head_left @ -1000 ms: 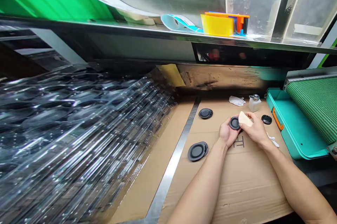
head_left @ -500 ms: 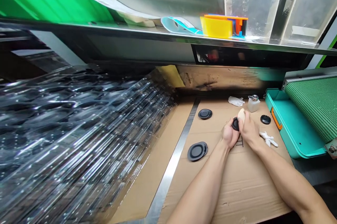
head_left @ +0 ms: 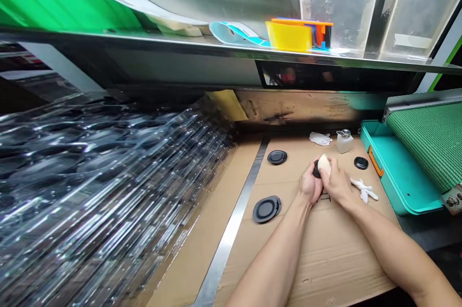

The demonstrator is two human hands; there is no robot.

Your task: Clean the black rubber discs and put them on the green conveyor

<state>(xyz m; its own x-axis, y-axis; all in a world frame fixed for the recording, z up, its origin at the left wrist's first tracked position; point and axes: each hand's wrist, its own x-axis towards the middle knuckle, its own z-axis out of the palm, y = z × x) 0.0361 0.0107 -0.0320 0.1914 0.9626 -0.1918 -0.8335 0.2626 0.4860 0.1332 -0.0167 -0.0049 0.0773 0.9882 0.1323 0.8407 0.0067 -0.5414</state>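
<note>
My left hand [head_left: 309,185] is closed around a small black round part [head_left: 316,169] held over the cardboard sheet [head_left: 325,249]. My right hand [head_left: 337,183] pinches a pale pad [head_left: 324,164] and presses it onto the top of that part, which it mostly hides. Two stacks of black round parts lie on the cardboard, one [head_left: 266,209] near my left forearm and one [head_left: 277,157] farther back. A single smaller black disc [head_left: 361,163] lies to the right.
A large leaning stack of clear plastic trays [head_left: 90,191] fills the left. A small white dispenser bottle [head_left: 344,141] and crumpled white wipes [head_left: 364,189] sit behind and beside my hands. A teal bin [head_left: 397,177] and green conveyor belt [head_left: 429,138] stand at the right. A metal shelf [head_left: 216,47] runs overhead.
My right hand has swung the pale pad from the right side of the black part onto its top, so the part is now mostly hidden. The view drifted slightly.
</note>
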